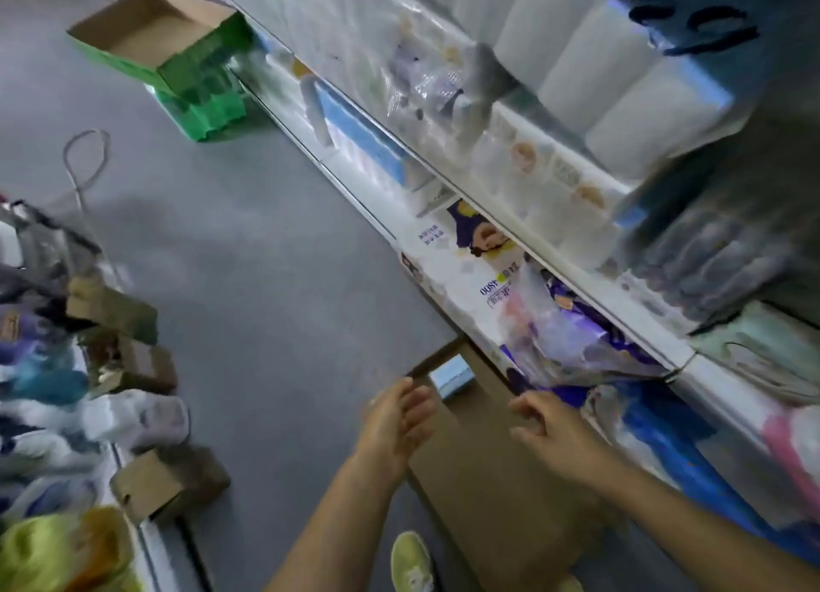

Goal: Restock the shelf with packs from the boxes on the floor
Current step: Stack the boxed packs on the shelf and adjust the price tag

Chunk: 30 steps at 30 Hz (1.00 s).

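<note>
Packs are sitting in two places at once here, most on the shelving and very few in the boxes. Going from the left, a low rack (111, 458) is carrying blurred bundles of goods and some small brown cartons (168, 485). Past it, on the grey floor (248, 258), a green box (177, 54) with its flaps up is perching on a second green one; what it is holding I cannot tell. Nearer, the left hand (397, 418) is hovering with fingers loosely spread and gripping nothing. Just beyond its fingertips a single small blue pack (451, 380) is lying at the far end of an opened brown box (497, 480) on the floor, and the rest of that box is looking bare. The right hand (543, 425) is hanging over the same box, fingers lightly curled, also carrying nothing. A pale green shoe (410, 560) is standing beside the box. On the right, the shelf (554, 258) is already looking crowded: white rolls (612, 76) up top, blue-and-white packs (355, 139) lower down, purple wrapped packs (572, 338) on the bottom level. I would judge the restocking well along, this box being nearly emptied, with the blue pack not yet placed and the green boxes possibly yet to be dealt with.
</note>
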Each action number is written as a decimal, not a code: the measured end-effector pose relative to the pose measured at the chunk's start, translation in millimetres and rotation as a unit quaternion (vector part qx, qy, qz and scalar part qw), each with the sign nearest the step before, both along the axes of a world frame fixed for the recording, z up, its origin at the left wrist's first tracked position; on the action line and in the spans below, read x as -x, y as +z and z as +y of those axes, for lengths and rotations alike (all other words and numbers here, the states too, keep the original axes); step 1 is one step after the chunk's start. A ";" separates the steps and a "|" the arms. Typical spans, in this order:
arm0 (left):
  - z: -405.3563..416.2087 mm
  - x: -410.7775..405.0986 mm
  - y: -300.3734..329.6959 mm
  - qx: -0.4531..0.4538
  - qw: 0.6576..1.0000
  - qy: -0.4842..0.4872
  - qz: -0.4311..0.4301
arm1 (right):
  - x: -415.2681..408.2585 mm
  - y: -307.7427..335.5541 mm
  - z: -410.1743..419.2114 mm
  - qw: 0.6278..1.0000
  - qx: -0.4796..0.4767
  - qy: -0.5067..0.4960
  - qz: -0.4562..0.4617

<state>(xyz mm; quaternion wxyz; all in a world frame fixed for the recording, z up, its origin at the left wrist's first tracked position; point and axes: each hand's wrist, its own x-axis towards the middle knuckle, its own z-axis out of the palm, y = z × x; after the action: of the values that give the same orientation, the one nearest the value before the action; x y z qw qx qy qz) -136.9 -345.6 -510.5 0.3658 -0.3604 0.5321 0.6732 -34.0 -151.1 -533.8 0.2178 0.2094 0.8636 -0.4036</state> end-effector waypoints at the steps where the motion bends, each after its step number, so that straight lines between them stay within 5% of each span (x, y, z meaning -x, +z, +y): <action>1: 1.0 4.0 -21.5 0.012 1.000 -0.008 -0.002 | 1.6 -18.6 0.0 1.000 0.009 -0.001 -0.019; 9: 16.9 30.3 -216.4 0.064 0.987 -0.149 -0.011 | 19.4 -198.9 2.8 0.981 0.092 -0.124 -0.116; 15: 48.7 45.2 -350.4 0.223 0.922 -0.304 0.086 | 7.5 -323.0 20.5 0.959 0.122 -0.196 -0.163; 20: 80.3 72.3 -433.6 0.332 0.804 -0.432 0.237 | 10.0 -392.8 33.0 0.946 0.136 -0.244 -0.163; 24: 97.4 80.6 -485.1 0.403 0.658 -0.556 0.309 | 0.0 -433.3 31.9 0.939 0.142 -0.255 -0.183; 30: 92.6 70.2 -510.5 0.475 0.568 -0.586 0.331 | -22.0 -448.2 35.2 0.929 0.156 -0.264 -0.206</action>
<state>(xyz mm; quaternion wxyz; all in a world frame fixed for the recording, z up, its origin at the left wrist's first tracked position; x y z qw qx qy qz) -207.1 -253.0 -1020.9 0.2547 0.1562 0.9537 0.0346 -12.0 -115.9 -982.0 0.3065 0.4719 0.6395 -0.5238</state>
